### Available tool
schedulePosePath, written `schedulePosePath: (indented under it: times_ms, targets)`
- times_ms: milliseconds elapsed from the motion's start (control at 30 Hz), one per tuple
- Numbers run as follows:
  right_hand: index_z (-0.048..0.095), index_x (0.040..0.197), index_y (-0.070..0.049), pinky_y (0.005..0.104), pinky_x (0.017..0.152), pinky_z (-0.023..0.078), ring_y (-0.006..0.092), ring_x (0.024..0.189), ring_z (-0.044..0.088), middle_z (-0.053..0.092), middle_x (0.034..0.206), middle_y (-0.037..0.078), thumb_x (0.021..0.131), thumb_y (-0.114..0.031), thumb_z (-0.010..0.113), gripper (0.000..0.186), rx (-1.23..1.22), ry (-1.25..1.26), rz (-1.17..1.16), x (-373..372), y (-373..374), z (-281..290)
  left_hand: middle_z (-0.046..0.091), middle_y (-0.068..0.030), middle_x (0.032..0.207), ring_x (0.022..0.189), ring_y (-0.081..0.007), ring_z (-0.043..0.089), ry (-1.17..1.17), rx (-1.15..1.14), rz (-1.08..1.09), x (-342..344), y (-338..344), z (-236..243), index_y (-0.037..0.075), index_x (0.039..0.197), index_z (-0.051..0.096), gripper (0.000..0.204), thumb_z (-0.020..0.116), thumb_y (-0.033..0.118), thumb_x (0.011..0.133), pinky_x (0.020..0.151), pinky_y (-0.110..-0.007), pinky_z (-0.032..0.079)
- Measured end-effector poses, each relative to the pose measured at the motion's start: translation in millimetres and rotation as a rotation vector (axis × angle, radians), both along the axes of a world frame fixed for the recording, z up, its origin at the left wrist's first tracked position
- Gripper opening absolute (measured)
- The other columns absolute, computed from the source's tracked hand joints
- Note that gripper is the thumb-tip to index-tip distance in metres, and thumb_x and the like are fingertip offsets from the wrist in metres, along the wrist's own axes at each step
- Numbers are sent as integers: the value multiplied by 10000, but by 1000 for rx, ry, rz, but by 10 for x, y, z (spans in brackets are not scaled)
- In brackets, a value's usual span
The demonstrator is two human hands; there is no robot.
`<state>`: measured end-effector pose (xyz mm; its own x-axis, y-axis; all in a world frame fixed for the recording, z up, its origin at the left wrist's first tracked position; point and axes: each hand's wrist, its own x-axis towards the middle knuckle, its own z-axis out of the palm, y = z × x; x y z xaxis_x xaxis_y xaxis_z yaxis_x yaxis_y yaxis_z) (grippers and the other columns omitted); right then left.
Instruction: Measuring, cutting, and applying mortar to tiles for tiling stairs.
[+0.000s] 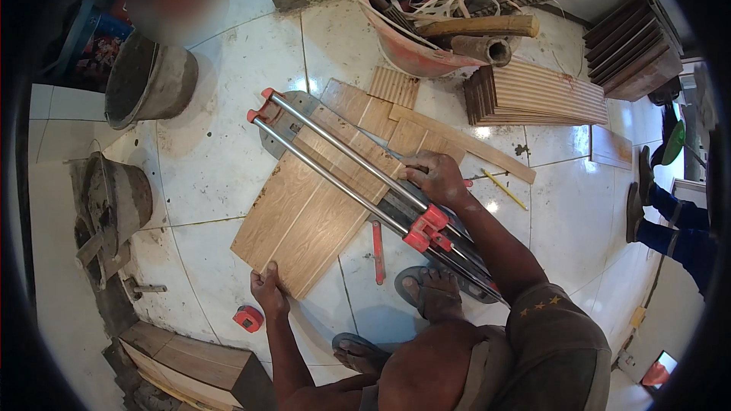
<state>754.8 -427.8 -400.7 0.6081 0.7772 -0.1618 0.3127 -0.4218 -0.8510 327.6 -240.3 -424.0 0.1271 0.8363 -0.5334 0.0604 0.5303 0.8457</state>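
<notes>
A wood-look tile (304, 209) with a pale line along it lies at a slant under the two chrome rails of a tile cutter (335, 161). The thumb of my left hand (270, 291) rests on the tile's near corner, with the fingers closed at its edge. Over the rails, my right hand (435, 178) has its fingers bent and pinched at the tile's far right edge; the fingertips are partly hidden. The cutter's red carriage (426, 228) sits low on the rails, near my right forearm. More wood-look tile pieces (411, 137) lie beyond the cutter.
A red folding tool (378, 253), a red tape measure (248, 318) and a yellow pencil (505, 189) lie on white floor tiles. Two buckets (171, 80) stand left. A pink tub (388, 49) of scraps and stacked tiles (541, 95) are behind. Another person's legs (670, 217) show right.
</notes>
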Motion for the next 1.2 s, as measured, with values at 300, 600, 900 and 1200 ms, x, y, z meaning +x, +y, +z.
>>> schedulePosePath:
  times_ms: [300,600,900,1200]
  targets:
    - [766,1075,-12,371,871,549,317,980,724,746,1050,163,867,-192,771,275,-43,77,-17,37,-21,-29,669,-95,1122,987,-183,653,16,-39,-7,37,-19,17,15,1188,556,357,777,122,929,928,-344,521]
    - [732,1141,-30,362,813,559,279,914,732,752,1002,140,866,-215,798,337,-98,78,-65,-32,-5,67,665,-111,1178,1061,-194,642,-23,-16,-45,-20,-10,-1,1,1224,539,422,793,132,914,978,-343,491]
    - [732,1121,-10,356,786,568,260,873,739,751,986,146,857,-211,806,340,-69,63,-43,-35,15,81,674,-108,1160,1050,-183,645,-15,-2,-69,-25,-29,51,8,1208,544,418,801,116,896,977,-344,492]
    - [743,1143,-33,343,796,566,241,871,740,746,971,147,854,-208,802,343,-13,56,-34,-48,4,-43,701,-105,1107,957,-156,673,-1,22,-20,22,-31,97,3,1195,549,394,791,85,896,900,-301,524]
